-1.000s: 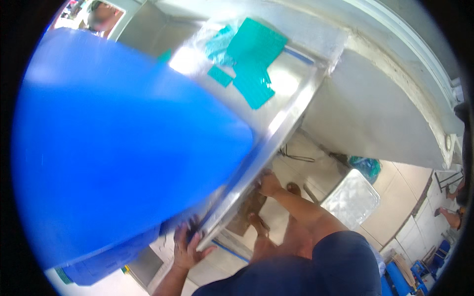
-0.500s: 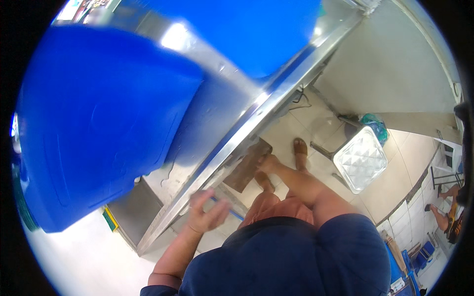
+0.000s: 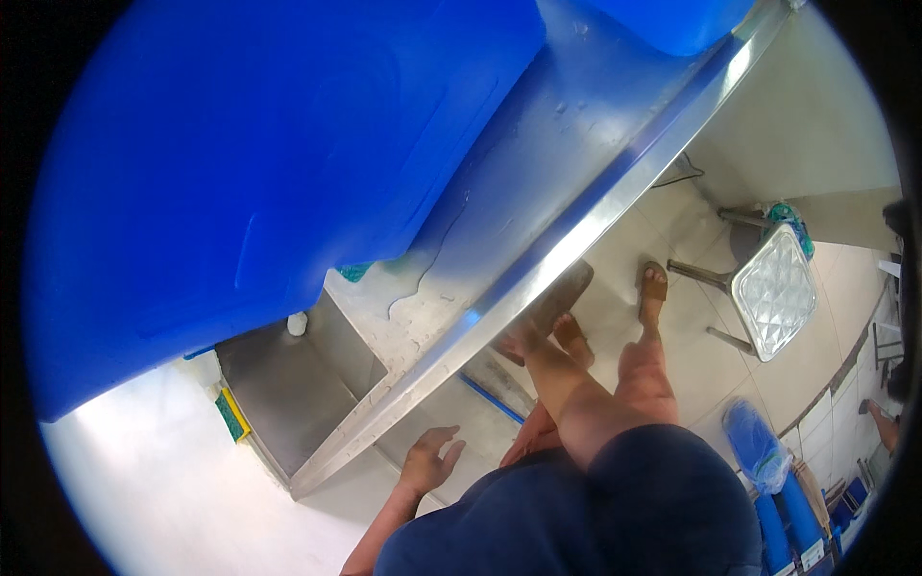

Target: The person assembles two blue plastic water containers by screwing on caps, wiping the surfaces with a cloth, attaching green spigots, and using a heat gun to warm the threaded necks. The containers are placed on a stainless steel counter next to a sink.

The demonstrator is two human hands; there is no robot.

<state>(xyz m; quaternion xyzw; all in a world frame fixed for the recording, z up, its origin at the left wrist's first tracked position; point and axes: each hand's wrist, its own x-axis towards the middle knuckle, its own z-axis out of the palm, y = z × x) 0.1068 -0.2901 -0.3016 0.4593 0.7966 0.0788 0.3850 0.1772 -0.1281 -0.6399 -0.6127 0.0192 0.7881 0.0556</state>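
My left hand (image 3: 429,463) is held beside the near end of the steel counter (image 3: 547,274), just off its edge. Its fingers are bent and apart, with nothing in them. My right arm reaches down across my legs, and my right hand (image 3: 519,341) is low by the counter's edge. That edge partly covers its fingers, so its grip does not show. Close to it is a dark brown flat piece (image 3: 565,293), also partly hidden under the counter. A large blue plastic container (image 3: 259,192) stands on the counter.
A second blue container (image 3: 672,24) sits farther along. A sink basin (image 3: 288,384) with a green-and-yellow sponge (image 3: 231,415) lies left. A blue rod (image 3: 490,398) is below the counter. A metal-topped stool (image 3: 776,293) and a blue plastic-wrapped bundle (image 3: 754,442) are at right.
My view has shifted, bringing the basin and the counter's near end further in. My left hand has dropped away from the counter edge. My right hand has moved left along the brown piece.
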